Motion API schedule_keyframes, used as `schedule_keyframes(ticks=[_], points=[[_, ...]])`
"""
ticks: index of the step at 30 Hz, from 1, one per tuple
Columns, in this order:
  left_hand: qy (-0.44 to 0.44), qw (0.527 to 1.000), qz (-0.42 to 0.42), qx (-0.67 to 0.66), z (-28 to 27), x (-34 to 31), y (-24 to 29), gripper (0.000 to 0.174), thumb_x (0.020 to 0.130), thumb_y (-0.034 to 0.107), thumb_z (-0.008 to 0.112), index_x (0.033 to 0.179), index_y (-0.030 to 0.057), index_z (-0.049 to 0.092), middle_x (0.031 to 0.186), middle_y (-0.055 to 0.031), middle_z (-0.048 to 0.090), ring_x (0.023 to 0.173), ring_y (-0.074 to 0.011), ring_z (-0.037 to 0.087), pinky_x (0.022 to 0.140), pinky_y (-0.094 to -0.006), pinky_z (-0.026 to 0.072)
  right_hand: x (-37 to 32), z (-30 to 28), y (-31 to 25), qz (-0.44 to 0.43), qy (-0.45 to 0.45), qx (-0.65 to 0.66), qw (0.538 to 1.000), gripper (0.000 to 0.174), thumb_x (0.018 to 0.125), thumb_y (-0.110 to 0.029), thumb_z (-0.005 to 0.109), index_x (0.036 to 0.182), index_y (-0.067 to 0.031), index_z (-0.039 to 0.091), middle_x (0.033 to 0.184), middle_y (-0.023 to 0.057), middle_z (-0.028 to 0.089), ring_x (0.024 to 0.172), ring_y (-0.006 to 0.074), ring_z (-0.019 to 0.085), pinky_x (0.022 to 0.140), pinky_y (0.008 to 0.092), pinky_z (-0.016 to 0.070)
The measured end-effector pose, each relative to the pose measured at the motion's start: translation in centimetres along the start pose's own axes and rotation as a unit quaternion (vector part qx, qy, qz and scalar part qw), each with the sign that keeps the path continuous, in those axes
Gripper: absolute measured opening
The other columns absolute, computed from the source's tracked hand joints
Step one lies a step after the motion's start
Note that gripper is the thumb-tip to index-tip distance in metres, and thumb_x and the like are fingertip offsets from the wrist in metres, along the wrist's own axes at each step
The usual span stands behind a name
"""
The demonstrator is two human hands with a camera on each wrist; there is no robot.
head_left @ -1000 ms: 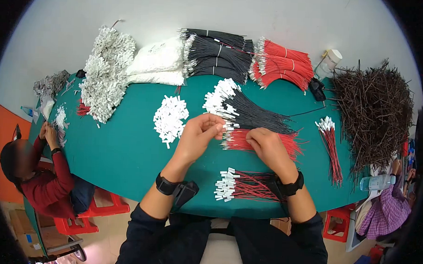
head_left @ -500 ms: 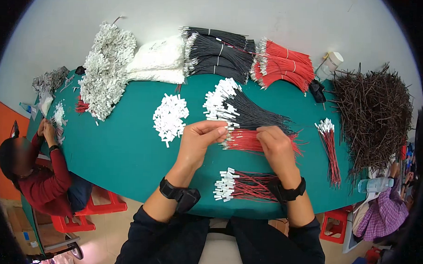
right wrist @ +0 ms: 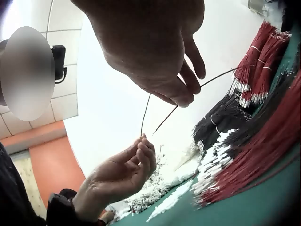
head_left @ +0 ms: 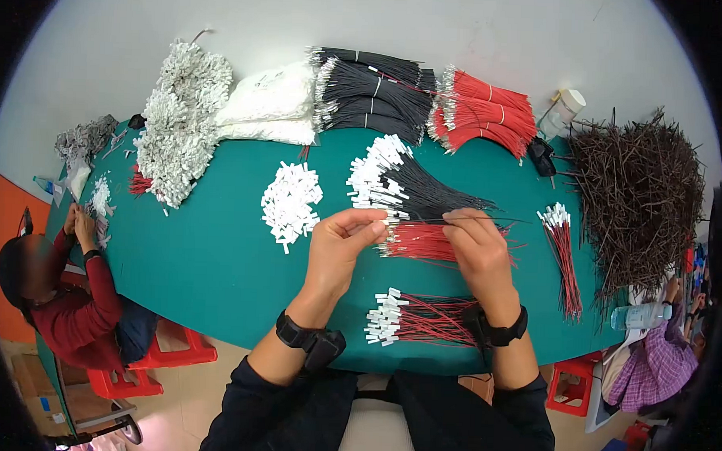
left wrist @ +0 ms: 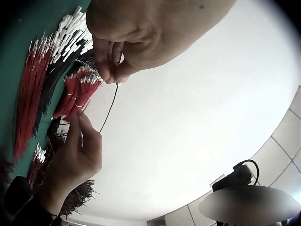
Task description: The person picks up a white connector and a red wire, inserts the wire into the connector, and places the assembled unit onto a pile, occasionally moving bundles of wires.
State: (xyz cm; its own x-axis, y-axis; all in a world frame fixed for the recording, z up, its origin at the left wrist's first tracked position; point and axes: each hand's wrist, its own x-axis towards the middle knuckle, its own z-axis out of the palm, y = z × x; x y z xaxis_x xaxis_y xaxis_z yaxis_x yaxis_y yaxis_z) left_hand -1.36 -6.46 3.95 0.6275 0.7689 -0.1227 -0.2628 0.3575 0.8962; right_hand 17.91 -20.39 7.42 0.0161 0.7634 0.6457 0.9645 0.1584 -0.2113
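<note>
Connector (left wrist: 118, 84) is up off the table (head_left: 217, 260), in the left hand (head_left: 334, 247), by the white-ended side of the red wires (head_left: 424, 240). Left thumb and forefinger pinch it, mostly hiding it. Right hand (head_left: 481, 253) pinches a dark wire (right wrist: 166, 119) at thumb and fingertip; other fingers stand apart, fairly straight. Wire's free end points at the left fingertips, looks just short of them. Second wire (left wrist: 111, 109) runs from the connector to behind the right hand; can't tell if that hand grips it too.

My read on doing it well: pinch the wire closer to its tip so it doesn't buckle, current grip leaves a lot free. Line tip up with the connector, check rotation, push straight, light tug to confirm seat. Keep second wire out of the way. Connector openings and tip orientation too small to see.

Vs a second ago: right hand is further right, gap between hands wider, wire's far end lies near level instead of slanting up. Left hand about where it was.
</note>
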Motion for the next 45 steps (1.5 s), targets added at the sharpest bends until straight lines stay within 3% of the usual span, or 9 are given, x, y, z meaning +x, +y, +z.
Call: schedule_keyframes(ticks=[5,8,9,12,16,21,32,45], points=[[0.003,1.0,0.011,0.018,-0.3,-0.3,0.1,0.019,0.094,0.001,0.074,0.113,-0.0037,0.073,0.1,-0.0099,0.076,0.086,-0.014,0.071,0.081,-0.0263,0.0582,-0.6,-0.4,-1.8,0.071,-0.022,0.125,0.989,0.013,0.085,0.007,0.071,0.096,0.0028,0.066,0.097,0.015,0.071,0.086,0.0285,0.071,0.076,0.0357,0.0581],[-0.014,0.999,0.016,0.043,0.3,-1.2,0.8,0.019,0.093,0.0,0.074,0.112,-0.0038,0.074,0.099,-0.0096,0.075,0.086,-0.013,0.07,0.08,-0.0255,0.0573,-0.1,-1.7,-4.0,0.186,-0.013,0.243,0.952,0.015,0.083,0.006,0.075,0.096,0.0019,0.071,0.087,0.0118,0.071,0.073,0.0198,0.068,0.064,0.0292,0.0536],[-0.023,0.998,0.019,0.056,0.5,-1.5,1.0,0.019,0.093,0.0,0.074,0.112,-0.0038,0.074,0.099,-0.0094,0.075,0.086,-0.0125,0.07,0.08,-0.0252,0.0569,0.2,-2.2,-4.4,0.188,-0.012,0.243,0.952,0.015,0.083,0.006,0.075,0.096,0.0019,0.071,0.087,0.0118,0.071,0.073,0.0198,0.068,0.064,0.0292,0.0536],[-0.042,0.996,0.03,0.071,1.3,-2.6,1.5,0.019,0.093,-0.002,0.074,0.112,-0.0025,0.075,0.099,-0.0078,0.076,0.088,-0.0115,0.071,0.08,-0.0245,0.0571,0.8,-3.3,-5.3,0.162,0.026,0.195,0.967,0.017,0.078,0.006,0.08,0.093,0.0001,0.076,0.073,0.0067,0.066,0.06,0.0118,0.058,0.053,0.0258,0.0415],[-0.059,0.992,0.061,0.097,2.2,-3.8,2.1,0.02,0.092,-0.004,0.074,0.112,-0.0019,0.075,0.1,-0.0069,0.075,0.09,-0.0106,0.071,0.08,-0.0234,0.057,0.9,-3.6,-5.9,0.202,0.044,0.179,0.962,0.018,0.075,0.006,0.083,0.09,-0.0016,0.078,0.064,0.0034,0.059,0.055,0.0114,0.049,0.049,0.0278,0.0327],[-0.059,0.993,0.058,0.08,2.2,-4.2,2.0,0.02,0.09,-0.006,0.075,0.109,-0.0025,0.075,0.099,-0.0064,0.074,0.088,-0.01,0.07,0.08,-0.0229,0.0562,0.7,-3.0,-6.2,0.207,0.057,0.184,0.959,0.017,0.073,0.005,0.084,0.088,-0.0013,0.077,0.062,0.0026,0.056,0.054,0.0121,0.045,0.051,0.0293,0.0324],[-0.073,0.995,0.041,0.061,2.2,-4.2,1.7,0.017,0.091,-0.005,0.075,0.108,-0.002,0.075,0.101,-0.0066,0.075,0.092,-0.0105,0.071,0.081,-0.0235,0.0572,0.5,-2.6,-5.7,0.172,0.075,0.177,0.966,0.013,0.076,0.003,0.082,0.085,-0.0011,0.074,0.078,0.0059,0.069,0.068,0.0178,0.06,0.063,0.0298,0.0444],[-0.087,0.994,0.031,0.05,2.0,-4.1,1.7,0.016,0.092,-0.004,0.075,0.108,-0.0017,0.074,0.103,-0.0072,0.076,0.092,-0.0102,0.071,0.081,-0.0236,0.057,0.4,-2.7,-5.7,0.171,0.056,0.171,0.969,0.01,0.079,-0.001,0.081,0.085,-0.0015,0.074,0.081,0.0067,0.068,0.074,0.0212,0.061,0.068,0.0327,0.0462]])
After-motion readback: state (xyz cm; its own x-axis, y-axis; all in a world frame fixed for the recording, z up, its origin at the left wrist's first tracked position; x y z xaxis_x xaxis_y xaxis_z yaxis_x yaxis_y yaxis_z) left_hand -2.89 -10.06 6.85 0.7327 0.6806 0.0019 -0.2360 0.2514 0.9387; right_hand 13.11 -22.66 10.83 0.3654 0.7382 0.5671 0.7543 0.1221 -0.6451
